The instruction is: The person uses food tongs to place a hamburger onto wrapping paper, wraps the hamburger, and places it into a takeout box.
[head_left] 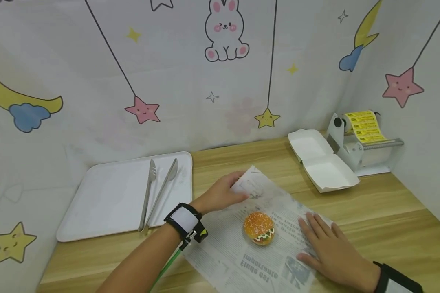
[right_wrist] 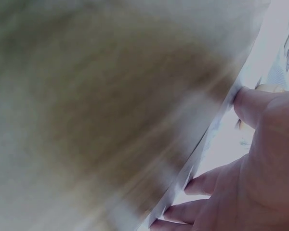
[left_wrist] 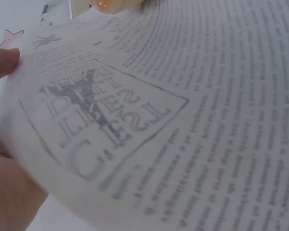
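Note:
A sheet of newsprint-patterned wrapping paper [head_left: 223, 244] lies on the wooden table, turned cornerwise. On its middle sits a small hamburger [head_left: 259, 228] with a sesame bun, its filling showing at the front. My left hand [head_left: 220, 194] pinches the paper's far corner between thumb and fingers, and the paper [left_wrist: 221, 120] curves upward there in the left wrist view. Spread fingers of my right hand [head_left: 330, 254] rest on the paper's right side, beside the hamburger. In the right wrist view, the fingertips of my right hand [right_wrist: 260, 163] meet the paper's edge.
A white tray [head_left: 106, 199] at left carries metal tongs [head_left: 163, 193]. An open white takeaway box [head_left: 330, 171] stands at back right, beside a label dispenser [head_left: 363, 142] with a yellow roll. A decorated cloth wall [head_left: 190, 73] borders the table's back.

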The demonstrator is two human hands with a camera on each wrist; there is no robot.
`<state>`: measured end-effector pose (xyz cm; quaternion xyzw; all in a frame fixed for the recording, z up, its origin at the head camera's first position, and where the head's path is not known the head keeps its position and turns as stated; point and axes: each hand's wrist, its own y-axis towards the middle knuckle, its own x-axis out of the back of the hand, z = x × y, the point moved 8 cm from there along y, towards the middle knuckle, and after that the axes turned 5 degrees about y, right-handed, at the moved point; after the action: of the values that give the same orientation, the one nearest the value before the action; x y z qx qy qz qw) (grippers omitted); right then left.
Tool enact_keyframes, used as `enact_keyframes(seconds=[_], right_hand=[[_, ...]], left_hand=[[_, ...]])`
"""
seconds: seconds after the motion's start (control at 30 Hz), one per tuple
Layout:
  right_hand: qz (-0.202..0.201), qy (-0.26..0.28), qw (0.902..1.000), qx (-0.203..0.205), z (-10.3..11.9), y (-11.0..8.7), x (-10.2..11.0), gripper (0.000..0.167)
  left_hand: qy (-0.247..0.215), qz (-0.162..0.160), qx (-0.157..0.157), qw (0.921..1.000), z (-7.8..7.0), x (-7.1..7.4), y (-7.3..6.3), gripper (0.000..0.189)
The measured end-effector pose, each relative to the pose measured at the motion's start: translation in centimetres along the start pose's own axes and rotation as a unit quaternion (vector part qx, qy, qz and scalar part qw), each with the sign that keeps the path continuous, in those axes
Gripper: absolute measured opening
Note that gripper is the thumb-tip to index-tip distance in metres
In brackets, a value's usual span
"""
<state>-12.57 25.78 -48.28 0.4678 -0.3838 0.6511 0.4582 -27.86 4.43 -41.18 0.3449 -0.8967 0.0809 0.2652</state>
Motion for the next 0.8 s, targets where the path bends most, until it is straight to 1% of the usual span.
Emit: enact_keyframes(seconds=[0.07, 0.13, 0.17, 0.2, 0.27, 0.3, 0.33, 0.37, 0.4, 0.47, 0.5, 0.53, 0.6, 0.67, 0.73, 0.8], right_hand=[[-0.004, -0.004, 1.0000, 0.006, 0.1, 0.2, 0.1, 0.087], [-0.008, -0.006, 0.9999, 0.012, 0.1, 0.3, 0.3, 0.087], [-0.008, -0.006, 0.9999, 0.012, 0.1, 0.4, 0.3, 0.086], [-0.007, -0.005, 0.9999, 0.011, 0.0, 0.4, 0.3, 0.086], [-0.002, -0.005, 1.0000, 0.008, 0.0, 0.5, 0.3, 0.087], [-0.003, -0.007, 0.9999, 0.007, 0.0, 0.5, 0.3, 0.087], [-0.001, -0.008, 0.9999, 0.006, 0.0, 0.5, 0.2, 0.088], [-0.001, -0.008, 1.0000, 0.004, -0.1, 0.6, 0.3, 0.088], [-0.004, -0.009, 0.9999, 0.005, -0.1, 0.6, 0.3, 0.088], [-0.012, -0.013, 0.9998, 0.008, -0.1, 0.6, 0.3, 0.087], [-0.015, -0.013, 0.9998, 0.009, 0.0, 0.5, 0.4, 0.087], [-0.018, -0.013, 0.9997, 0.012, 0.0, 0.5, 0.4, 0.087], [-0.023, -0.015, 0.9995, 0.015, 0.1, 0.5, 0.5, 0.086], [-0.025, -0.017, 0.9994, 0.016, 0.2, 0.4, 0.6, 0.086], [-0.025, -0.018, 0.9994, 0.017, 0.3, 0.4, 0.6, 0.086], [-0.023, -0.018, 0.9995, 0.014, 0.2, 0.4, 0.5, 0.086]], left_hand=[[0.027, -0.008, -0.036, 0.9990, -0.9, 0.0, -0.5, 0.037], [0.061, -0.011, -0.081, 0.9948, -2.0, -0.2, -1.2, 0.023], [0.079, -0.007, -0.100, 0.9918, -2.5, -0.5, -1.6, 0.020], [0.098, -0.002, -0.113, 0.9888, -3.0, -0.9, -2.0, 0.019], [0.149, 0.014, -0.134, 0.9796, -3.9, -1.9, -2.9, 0.023], [0.183, 0.019, -0.144, 0.9723, -4.2, -2.5, -3.4, 0.026], [0.225, 0.027, -0.150, 0.9624, -4.5, -3.1, -3.9, 0.030], [0.268, 0.036, -0.153, 0.9505, -4.6, -3.7, -4.3, 0.032], [0.306, 0.042, -0.159, 0.9376, -4.7, -4.3, -4.7, 0.034], [0.379, 0.051, -0.179, 0.9065, -4.8, -5.4, -5.4, 0.037], [0.406, 0.054, -0.188, 0.8929, -4.8, -5.9, -5.7, 0.038], [0.426, 0.061, -0.194, 0.8815, -4.7, -6.3, -6.0, 0.040], [0.446, 0.067, -0.206, 0.8682, -4.7, -6.9, -6.4, 0.042], [0.460, 0.073, -0.210, 0.8595, -4.7, -7.2, -6.7, 0.043], [0.469, 0.080, -0.208, 0.8545, -4.5, -7.5, -6.9, 0.042], [0.469, 0.084, -0.208, 0.8541, -4.4, -7.8, -7.1, 0.042]])
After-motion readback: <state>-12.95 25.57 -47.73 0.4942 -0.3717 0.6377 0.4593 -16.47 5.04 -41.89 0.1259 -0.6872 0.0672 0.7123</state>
